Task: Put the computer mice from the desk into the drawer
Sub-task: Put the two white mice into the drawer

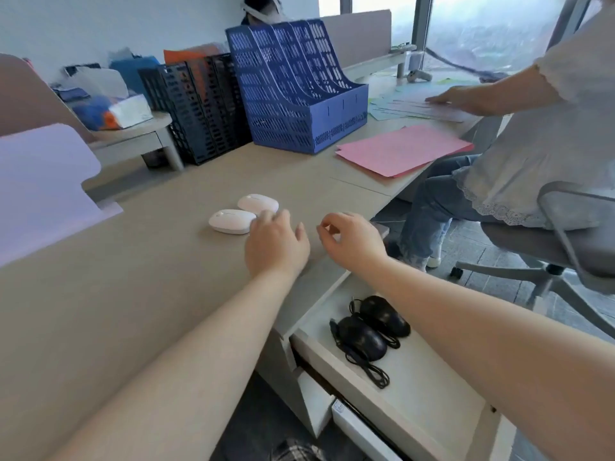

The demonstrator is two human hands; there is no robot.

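Two white computer mice lie side by side on the beige desk (139, 281): a near white mouse (229, 221) and a far white mouse (258, 203). My left hand (276, 242) hovers just right of them, fingers spread, its fingertips at the near mouse's right end, holding nothing. My right hand (352, 239) is over the desk's edge with loosely curled fingers, and nothing shows in it. Below it the drawer (416, 387) stands open. Inside lie two black wired mice (362, 337) (386, 316) with coiled cables.
A blue file rack (293, 94) and a black file rack (199, 108) stand at the back of the desk. Pink paper (402, 149) lies at the right. A seated person (539, 138) on a swivel chair (559, 247) is close on the right.
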